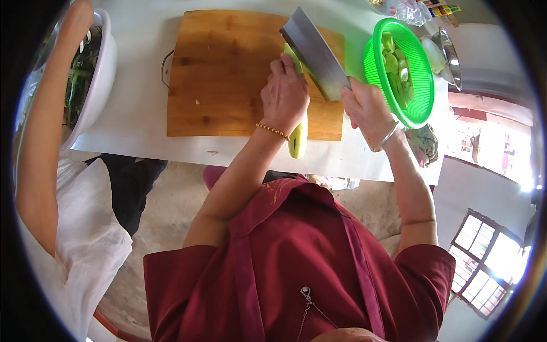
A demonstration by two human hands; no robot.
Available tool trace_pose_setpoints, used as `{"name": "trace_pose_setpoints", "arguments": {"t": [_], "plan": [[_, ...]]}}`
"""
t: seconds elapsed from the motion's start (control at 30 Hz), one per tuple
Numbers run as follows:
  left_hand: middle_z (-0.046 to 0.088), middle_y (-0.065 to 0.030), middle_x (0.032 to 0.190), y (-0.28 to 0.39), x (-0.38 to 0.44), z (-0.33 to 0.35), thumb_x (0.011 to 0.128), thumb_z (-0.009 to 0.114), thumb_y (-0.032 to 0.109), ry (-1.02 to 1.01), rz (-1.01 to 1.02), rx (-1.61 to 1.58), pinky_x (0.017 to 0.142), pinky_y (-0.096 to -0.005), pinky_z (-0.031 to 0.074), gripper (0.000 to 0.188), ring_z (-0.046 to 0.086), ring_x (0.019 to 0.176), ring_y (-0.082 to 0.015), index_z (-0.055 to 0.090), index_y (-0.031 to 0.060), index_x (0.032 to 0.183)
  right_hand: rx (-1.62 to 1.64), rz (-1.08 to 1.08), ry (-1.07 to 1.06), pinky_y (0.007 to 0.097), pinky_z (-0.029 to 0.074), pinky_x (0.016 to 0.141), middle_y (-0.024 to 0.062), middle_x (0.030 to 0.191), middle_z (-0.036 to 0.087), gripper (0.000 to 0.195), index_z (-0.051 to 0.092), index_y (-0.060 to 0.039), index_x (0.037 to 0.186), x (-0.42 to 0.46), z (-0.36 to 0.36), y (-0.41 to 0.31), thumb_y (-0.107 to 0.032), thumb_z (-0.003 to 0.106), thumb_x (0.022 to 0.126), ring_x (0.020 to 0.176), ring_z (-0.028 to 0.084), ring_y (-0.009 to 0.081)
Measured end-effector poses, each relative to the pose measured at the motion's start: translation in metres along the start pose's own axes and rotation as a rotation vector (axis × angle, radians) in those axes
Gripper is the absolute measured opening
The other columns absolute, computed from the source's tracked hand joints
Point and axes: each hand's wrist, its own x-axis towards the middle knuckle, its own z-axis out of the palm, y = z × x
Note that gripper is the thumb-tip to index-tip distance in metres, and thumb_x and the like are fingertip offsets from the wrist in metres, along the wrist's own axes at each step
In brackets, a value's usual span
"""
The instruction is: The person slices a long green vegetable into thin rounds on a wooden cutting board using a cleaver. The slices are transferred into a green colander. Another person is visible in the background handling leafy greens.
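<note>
My left hand (285,92) grips a long pale-green vegetable (298,143), perhaps a cucumber or gourd, against the wooden cutting board (218,77). One end of the vegetable sticks out past the board's near edge, and the far end shows beyond my fingers. In my right hand (367,107) is the handle of a broad cleaver (316,53). Its blade slants up and to the left, just right of the vegetable's far end; whether it touches cannot be told. A small pale scrap lies on the board's left half.
A green plastic basket (421,85) with pale-green pieces stands right of the board. Behind it is a metal bowl (453,60). At left, another person's arm (38,149) reaches over a white basin (109,64) of leafy greens. A crumpled cloth (423,145) lies near the table's right edge.
</note>
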Motion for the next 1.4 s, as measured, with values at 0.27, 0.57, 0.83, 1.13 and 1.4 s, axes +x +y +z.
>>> {"name": "trace_pose_setpoints", "arguments": {"t": [0.27, 0.57, 0.83, 1.13, 1.4], "plan": [[0.050, -0.0205, 0.108, -0.002, -0.001, 0.001, 0.089, 0.055, 0.018, 0.017, 0.015, 0.029, 0.065, -0.0433, 0.052, 0.048, 0.062, 0.085, -0.0348, 0.037, -0.0039, 0.128, 0.017, 0.077, -0.032, 0.0478, 0.043, 0.061, 0.0259, 0.065, 0.054, 0.028, 0.050, 0.0034, 0.075, 0.003, 0.005, 0.006, -0.021, 0.049, 0.088, 0.063, 0.053, 0.0436], [0.050, -0.0200, 0.108, 0.000, 0.002, -0.002, 0.090, 0.054, 0.019, -0.012, -0.028, 0.006, 0.069, -0.0432, 0.052, 0.047, 0.060, 0.090, -0.0350, 0.036, -0.0048, 0.126, 0.005, -0.013, -0.022, 0.0464, 0.043, 0.058, 0.0247, 0.064, 0.054, 0.028, 0.051, 0.0037, 0.076, -0.013, -0.010, -0.002, -0.021, 0.050, 0.089, 0.062, 0.054, 0.0430], [0.051, -0.0218, 0.110, -0.003, -0.001, 0.001, 0.088, 0.054, 0.016, 0.057, 0.034, 0.006, 0.067, -0.0435, 0.051, 0.048, 0.062, 0.087, -0.0359, 0.037, -0.0034, 0.129, 0.070, 0.118, -0.121, 0.0339, 0.040, 0.044, 0.0113, 0.058, 0.050, 0.027, 0.048, 0.0021, 0.073, 0.006, 0.007, 0.003, -0.017, 0.048, 0.091, 0.047, 0.048, 0.0214], [0.051, -0.0207, 0.112, -0.001, -0.002, 0.002, 0.088, 0.054, 0.017, 0.052, -0.044, -0.011, 0.069, -0.0430, 0.051, 0.044, 0.061, 0.089, -0.0349, 0.040, -0.0015, 0.125, -0.015, -0.023, -0.034, 0.0474, 0.043, 0.058, 0.0257, 0.065, 0.054, 0.029, 0.051, 0.0046, 0.075, -0.019, -0.012, 0.001, -0.020, 0.050, 0.090, 0.063, 0.054, 0.0433], [0.053, -0.0206, 0.111, -0.006, -0.004, 0.004, 0.089, 0.055, 0.018, 0.100, -0.010, -0.029, 0.069, -0.0440, 0.051, 0.037, 0.062, 0.086, -0.0359, 0.046, 0.0004, 0.120, 0.091, 0.251, -0.214, 0.0463, 0.043, 0.058, 0.0248, 0.063, 0.054, 0.029, 0.051, 0.0046, 0.075, 0.005, 0.002, -0.006, -0.021, 0.049, 0.090, 0.062, 0.054, 0.0422]]}}
